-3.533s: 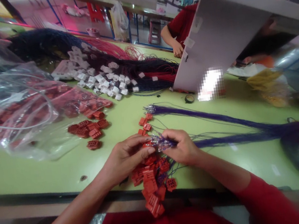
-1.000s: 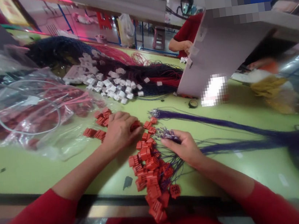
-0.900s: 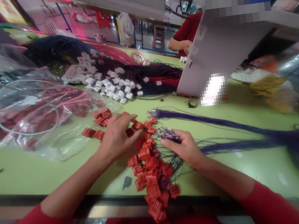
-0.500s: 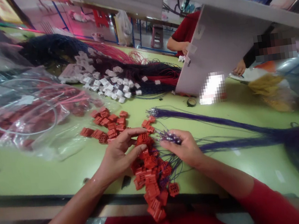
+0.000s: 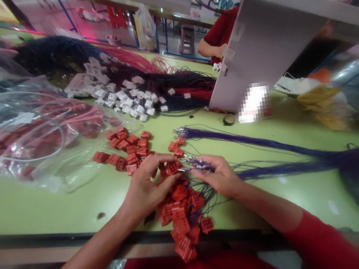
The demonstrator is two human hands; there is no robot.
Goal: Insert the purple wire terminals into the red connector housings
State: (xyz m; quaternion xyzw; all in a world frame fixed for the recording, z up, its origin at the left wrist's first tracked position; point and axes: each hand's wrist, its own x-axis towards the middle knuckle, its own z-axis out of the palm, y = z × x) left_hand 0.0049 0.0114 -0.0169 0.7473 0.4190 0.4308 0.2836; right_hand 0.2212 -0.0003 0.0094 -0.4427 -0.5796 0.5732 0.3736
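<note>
Between thumb and forefinger, my left hand grips a red connector housing, its holed face turned to the right. My right hand is closed on a bunch of purple wires with metal terminals at their ends. Some terminal tips reach up to the housing's face; whether one is inside a hole I cannot tell. Below the hands, a pile of red housings with wires in them spills over the table's front edge. Loose red housings lie beyond my left hand.
A second purple wire bundle stretches across the green table. White connectors and dark wires lie farther back, beside a clear plastic bag. A black tape roll sits near a grey panel. Behind it, a co-worker's arm shows.
The terminals in my right hand have come closer to the housing in my left hand. The view has shifted slightly. The other co-worker's hand at right is gone from sight.
</note>
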